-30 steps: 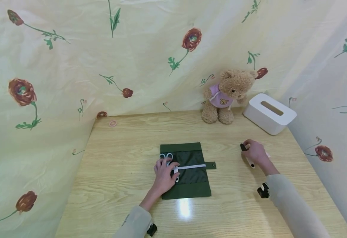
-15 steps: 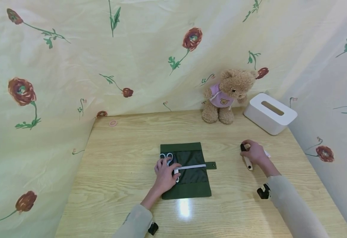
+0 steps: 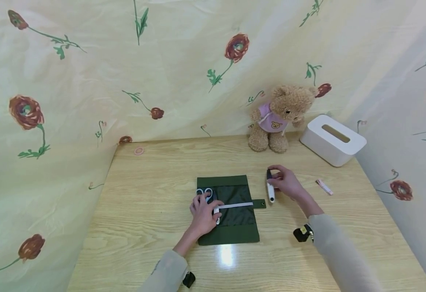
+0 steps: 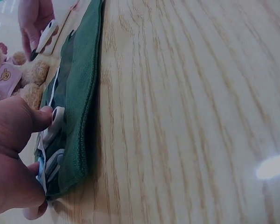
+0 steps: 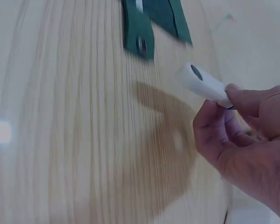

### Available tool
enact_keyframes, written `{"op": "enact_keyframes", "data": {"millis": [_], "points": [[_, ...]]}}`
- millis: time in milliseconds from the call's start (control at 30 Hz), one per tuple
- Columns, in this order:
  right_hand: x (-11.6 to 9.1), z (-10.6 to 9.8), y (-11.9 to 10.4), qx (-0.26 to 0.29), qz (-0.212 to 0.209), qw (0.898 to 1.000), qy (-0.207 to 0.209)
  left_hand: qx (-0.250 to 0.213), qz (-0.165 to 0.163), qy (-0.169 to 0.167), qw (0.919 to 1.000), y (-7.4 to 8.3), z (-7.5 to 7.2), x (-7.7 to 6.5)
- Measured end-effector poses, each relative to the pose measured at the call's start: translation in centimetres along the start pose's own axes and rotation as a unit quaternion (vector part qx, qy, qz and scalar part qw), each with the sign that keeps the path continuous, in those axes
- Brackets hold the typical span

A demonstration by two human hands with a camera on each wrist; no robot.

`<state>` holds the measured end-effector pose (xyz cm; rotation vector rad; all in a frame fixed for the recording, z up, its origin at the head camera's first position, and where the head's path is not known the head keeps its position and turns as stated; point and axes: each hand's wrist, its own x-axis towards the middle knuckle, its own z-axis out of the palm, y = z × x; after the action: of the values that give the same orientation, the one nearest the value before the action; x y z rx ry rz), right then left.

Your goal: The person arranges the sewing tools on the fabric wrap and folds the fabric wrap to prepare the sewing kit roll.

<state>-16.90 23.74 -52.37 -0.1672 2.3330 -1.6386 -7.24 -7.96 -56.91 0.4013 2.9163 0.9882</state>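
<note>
We see a slim black-and-white tool [image 3: 270, 194] pinched by the right hand [image 3: 289, 184], just right of the flat dark-green fabric pouch [image 3: 235, 234]; the left hand [image 3: 201, 215] rests there, and we cannot tell whether it grips anything.

Wood-grain table [image 3: 143, 194] before me bears green pouch [image 3: 231, 235], spread flat; teddy bear [image 3: 282, 107] beside white box [image 3: 322, 145] at back; pink ring [image 3: 138, 154]; pink-and-white strip [image 3: 324, 187].
</note>
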Motion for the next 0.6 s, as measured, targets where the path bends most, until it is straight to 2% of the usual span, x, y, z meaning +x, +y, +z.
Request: {"op": "enact_keyframes", "data": {"millis": [200,367,600], "points": [[1.9,4.4,-0.9,0.058,-0.021,0.998,-0.028,-0.004,-0.006,-0.004,1.0000,0.1,0.1,0.0],[3.0,7.4,-1.9,0.058,-0.034,0.997,-0.035,-0.005,-0.011,-0.007,0.9999,0.2,0.1,0.0],[4.3,10.7,-2.1,0.066,-0.036,0.997,-0.030,-0.001,-0.016,-0.008,0.9998,0.1,0.2,0.1]]}}
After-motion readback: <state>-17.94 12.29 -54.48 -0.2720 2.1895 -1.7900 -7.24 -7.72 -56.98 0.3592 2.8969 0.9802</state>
